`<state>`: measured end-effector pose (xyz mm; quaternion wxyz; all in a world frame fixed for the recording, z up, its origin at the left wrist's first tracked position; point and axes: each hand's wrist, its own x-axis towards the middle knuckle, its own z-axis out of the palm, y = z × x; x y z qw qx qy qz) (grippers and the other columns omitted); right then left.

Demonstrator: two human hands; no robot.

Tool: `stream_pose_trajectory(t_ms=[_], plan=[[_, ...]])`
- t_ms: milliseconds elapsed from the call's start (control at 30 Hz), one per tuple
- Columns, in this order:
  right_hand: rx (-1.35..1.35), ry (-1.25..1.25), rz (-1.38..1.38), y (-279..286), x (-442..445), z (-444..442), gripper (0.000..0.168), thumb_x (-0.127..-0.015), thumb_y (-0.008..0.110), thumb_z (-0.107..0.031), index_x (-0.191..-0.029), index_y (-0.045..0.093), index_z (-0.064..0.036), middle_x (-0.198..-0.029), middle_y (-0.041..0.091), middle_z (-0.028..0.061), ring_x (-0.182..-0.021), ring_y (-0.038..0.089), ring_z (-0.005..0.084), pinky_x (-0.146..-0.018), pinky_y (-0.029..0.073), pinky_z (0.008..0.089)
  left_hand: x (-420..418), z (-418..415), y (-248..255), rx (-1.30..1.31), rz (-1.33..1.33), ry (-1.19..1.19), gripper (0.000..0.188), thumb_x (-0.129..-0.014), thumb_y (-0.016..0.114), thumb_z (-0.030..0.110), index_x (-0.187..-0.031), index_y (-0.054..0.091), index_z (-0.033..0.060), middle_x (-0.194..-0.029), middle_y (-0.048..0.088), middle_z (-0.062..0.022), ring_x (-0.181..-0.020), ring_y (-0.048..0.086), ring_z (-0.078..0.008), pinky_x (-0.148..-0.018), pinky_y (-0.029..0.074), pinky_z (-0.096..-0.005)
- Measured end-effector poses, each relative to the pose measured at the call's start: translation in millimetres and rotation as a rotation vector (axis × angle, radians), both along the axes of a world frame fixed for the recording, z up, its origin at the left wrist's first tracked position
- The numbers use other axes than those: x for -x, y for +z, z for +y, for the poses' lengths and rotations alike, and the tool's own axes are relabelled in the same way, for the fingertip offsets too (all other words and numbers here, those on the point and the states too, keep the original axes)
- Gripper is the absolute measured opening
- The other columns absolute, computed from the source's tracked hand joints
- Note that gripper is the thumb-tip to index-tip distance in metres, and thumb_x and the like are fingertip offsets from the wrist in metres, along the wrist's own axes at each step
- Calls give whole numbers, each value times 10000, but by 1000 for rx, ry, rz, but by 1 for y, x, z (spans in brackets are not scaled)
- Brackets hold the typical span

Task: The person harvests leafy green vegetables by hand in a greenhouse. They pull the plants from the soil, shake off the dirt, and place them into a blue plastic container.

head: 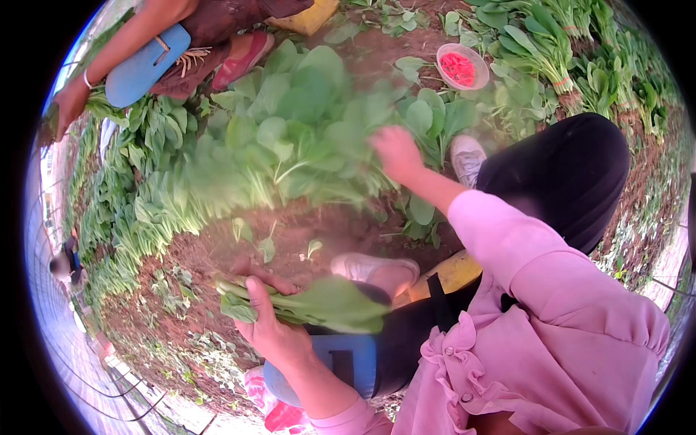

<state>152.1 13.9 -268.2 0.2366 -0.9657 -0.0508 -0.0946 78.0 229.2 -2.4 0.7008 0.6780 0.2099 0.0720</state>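
Note:
My left hand (277, 326), low and left of centre, is closed around a small bunch of leafy greens (337, 304) lying across the palm, its leaves pointing right. My right hand (396, 152) is stretched forward over a long pile of cut leafy greens (283, 136). Its fingers are blurred and look curled at the pile's right part; whether they grip a plant I cannot tell. A round bowl (478, 81) of red rubber bands (458, 69) stands on the soil beyond the right hand. Bundles of greens (549, 65) tied with red bands stand at the upper right.
A co-worker's arm (122, 43) and red shoe (242, 60) are at the upper left, beside the pile. My shoes (467, 157) rest on brown soil (217, 244) with loose leaves. A blue foam pad (356, 359) is strapped at my leg, and a yellow object (451, 272) lies under me.

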Motion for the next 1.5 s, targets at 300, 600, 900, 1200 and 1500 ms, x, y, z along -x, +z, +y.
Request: stream_pose_trajectory(t_ms=[300, 600, 900, 1200, 1500], plan=[[-285, -18, -214, 34, -47, -7, 161, -745, 605, -131, -897, 605, -77, -851, 592, 116, -842, 548, 302, -747, 427, 381, -9, 8, -2, -344, -26, -37, 310, -884, 552, 139, -1142, 501, -26, -1048, 575, -108, -949, 551, -179, -813, 451, -289], [48, -232, -173, 66, -28, -39, 278, -741, 595, -156, -999, 609, -52, -832, 596, 124, -755, 569, 279, -674, 451, 383, -14, 1, -1, -42, -137, 28, 420, -908, 505, 189, -1234, 373, -41, -822, 559, -114, -750, 565, -183, -676, 477, -295], [-377, -384, 667, -36, 56, 4, 429, -684, 692, -308, -907, 543, 27, -761, 601, 186, -740, 618, 267, -652, 482, 387, -13, -5, -3, -98, -97, -18, 146, -917, 470, 154, -915, 403, 24, -659, 453, -55, -532, 417, -116, -501, 378, -253], [-721, -314, 380, -1, 44, -29, 236, -760, 609, -168, -884, 591, 32, -689, 578, 73, -609, 556, 146, -541, 425, 300, -10, -6, 2, 10, -76, 34, 142, -858, 567, 118, -812, 464, 32, -608, 447, -48, -515, 417, -121, -474, 350, -249], [-461, -96, 262, 102, 18, -14, 249, -789, 587, -161, -1003, 574, -35, -955, 600, 168, -887, 571, 345, -768, 453, 406, -9, 8, -19, -67, -44, -191, 259, -815, 623, 111, -1051, 566, 21, -902, 638, -139, -863, 607, -187, -765, 474, -269]])
